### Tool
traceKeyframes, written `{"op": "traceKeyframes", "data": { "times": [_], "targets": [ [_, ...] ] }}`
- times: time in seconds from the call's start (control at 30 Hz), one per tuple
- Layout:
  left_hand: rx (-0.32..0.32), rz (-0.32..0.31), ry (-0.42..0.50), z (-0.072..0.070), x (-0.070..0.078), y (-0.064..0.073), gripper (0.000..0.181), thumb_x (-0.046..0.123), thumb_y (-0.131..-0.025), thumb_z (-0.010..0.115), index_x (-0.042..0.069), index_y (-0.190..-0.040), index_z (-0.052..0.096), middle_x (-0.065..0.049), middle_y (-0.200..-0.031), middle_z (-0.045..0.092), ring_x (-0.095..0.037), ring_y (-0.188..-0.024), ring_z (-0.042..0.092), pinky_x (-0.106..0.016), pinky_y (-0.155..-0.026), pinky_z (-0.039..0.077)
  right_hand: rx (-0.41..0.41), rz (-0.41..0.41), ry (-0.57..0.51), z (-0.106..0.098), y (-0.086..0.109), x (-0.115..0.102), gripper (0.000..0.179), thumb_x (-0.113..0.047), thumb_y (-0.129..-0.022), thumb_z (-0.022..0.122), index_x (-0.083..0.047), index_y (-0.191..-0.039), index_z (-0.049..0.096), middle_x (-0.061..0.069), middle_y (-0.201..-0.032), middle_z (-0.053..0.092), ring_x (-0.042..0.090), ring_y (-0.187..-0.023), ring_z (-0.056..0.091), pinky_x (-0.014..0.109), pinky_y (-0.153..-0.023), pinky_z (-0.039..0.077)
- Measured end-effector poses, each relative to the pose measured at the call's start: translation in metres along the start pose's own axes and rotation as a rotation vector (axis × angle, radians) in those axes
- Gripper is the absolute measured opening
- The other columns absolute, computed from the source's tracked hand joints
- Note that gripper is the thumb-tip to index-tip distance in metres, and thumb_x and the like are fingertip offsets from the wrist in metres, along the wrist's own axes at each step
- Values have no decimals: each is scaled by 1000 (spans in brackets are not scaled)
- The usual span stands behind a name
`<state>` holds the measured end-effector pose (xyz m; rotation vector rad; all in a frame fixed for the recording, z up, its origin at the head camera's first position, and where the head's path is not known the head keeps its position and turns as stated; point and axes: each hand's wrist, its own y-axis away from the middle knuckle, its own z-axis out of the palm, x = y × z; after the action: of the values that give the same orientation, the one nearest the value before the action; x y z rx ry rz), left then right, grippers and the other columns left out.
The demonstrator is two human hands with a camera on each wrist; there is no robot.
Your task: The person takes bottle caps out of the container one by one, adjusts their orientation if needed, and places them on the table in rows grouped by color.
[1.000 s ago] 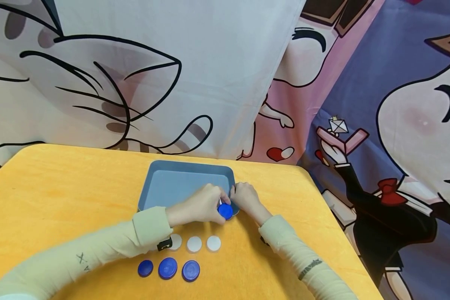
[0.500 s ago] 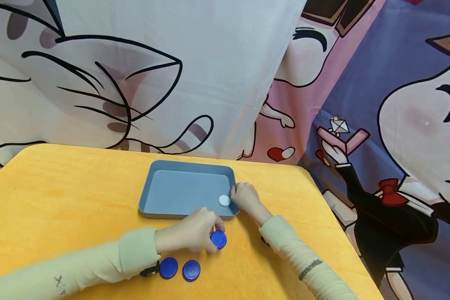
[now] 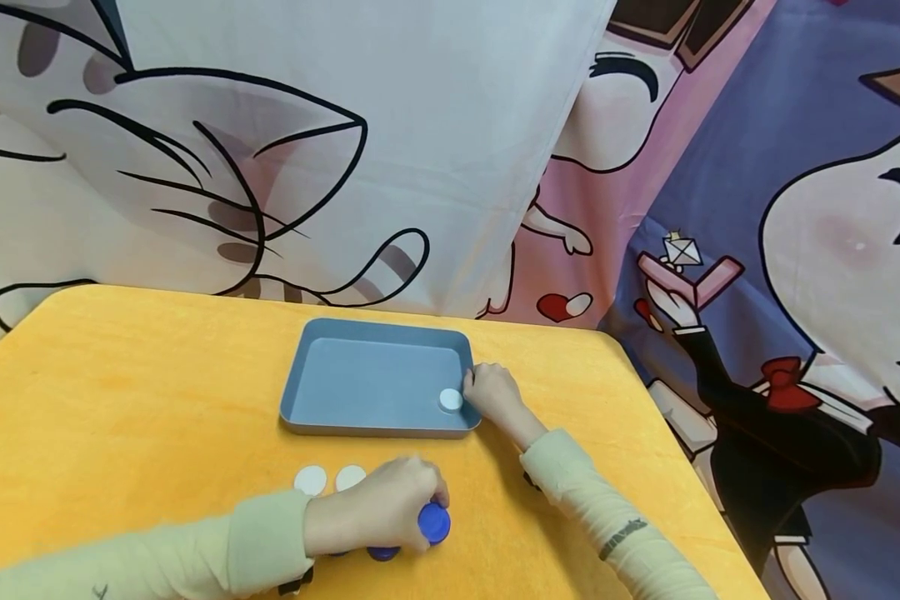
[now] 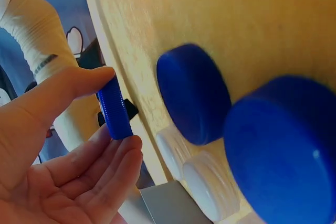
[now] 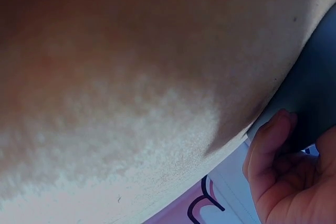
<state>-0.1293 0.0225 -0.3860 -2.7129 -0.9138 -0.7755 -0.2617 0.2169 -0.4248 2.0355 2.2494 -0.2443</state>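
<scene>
My left hand pinches a blue bottle cap between thumb and fingers, above the near part of the table. The held cap stands on edge in the left wrist view. Two more blue caps, one nearer that hand and a larger-looking one, lie on the table. In the head view they are mostly hidden under the hand. My right hand grips the right rim of a blue-grey tray; its curled fingers show in the right wrist view. One white cap lies inside the tray, near that hand.
White caps lie in a row between tray and left hand; one and another show, others may be hidden. The yellow table ends at a printed cloth backdrop.
My left hand has moved from the tray's near right corner back toward me, carrying the blue cap. The white cap in the tray has come into view. My right hand stays on the rim.
</scene>
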Motion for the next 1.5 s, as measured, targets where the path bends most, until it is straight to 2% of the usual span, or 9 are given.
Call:
{"op": "traceKeyframes", "data": {
  "times": [0.37,0.6,0.87,1.07,1.5],
  "targets": [
    [-29,-26,23,12,0,6,27,16,-63,85,13,-88,75,8,-81,70,0,-75,60,-17,-67,51,-14,15,-15,-1,3,-1,45,-19,-96,50,-10,-53,46,3,-50,44,17,-48,47,25,-46,35],
    [27,-27,10,16,-4,7,21,13,-64,83,13,-82,73,8,-76,66,0,-70,57,-16,-63,47,17,-9,-22,-1,1,-1,44,-17,-95,50,-11,-52,44,4,-51,47,18,-49,47,26,-46,36],
    [41,-24,17,20,-8,7,20,11,-63,83,13,-79,72,7,-74,66,0,-67,55,-16,-61,45,-5,6,-22,-2,0,-2,44,-18,-96,49,-10,-53,46,5,-51,48,18,-49,48,26,-46,36],
    [53,-12,8,20,-7,7,19,9,-62,82,13,-76,71,7,-71,65,0,-63,51,-16,-58,42,-11,19,-7,-3,0,-2,44,-19,-96,48,-10,-54,45,4,-52,44,18,-50,47,26,-47,34],
    [67,-23,40,22,-10,9,20,8,-62,82,13,-78,72,7,-73,67,1,-66,53,-15,-61,44,-16,23,-18,-2,-1,-2,45,-19,-96,48,-10,-53,44,2,-50,41,18,-48,45,25,-45,33]
  ]
}}
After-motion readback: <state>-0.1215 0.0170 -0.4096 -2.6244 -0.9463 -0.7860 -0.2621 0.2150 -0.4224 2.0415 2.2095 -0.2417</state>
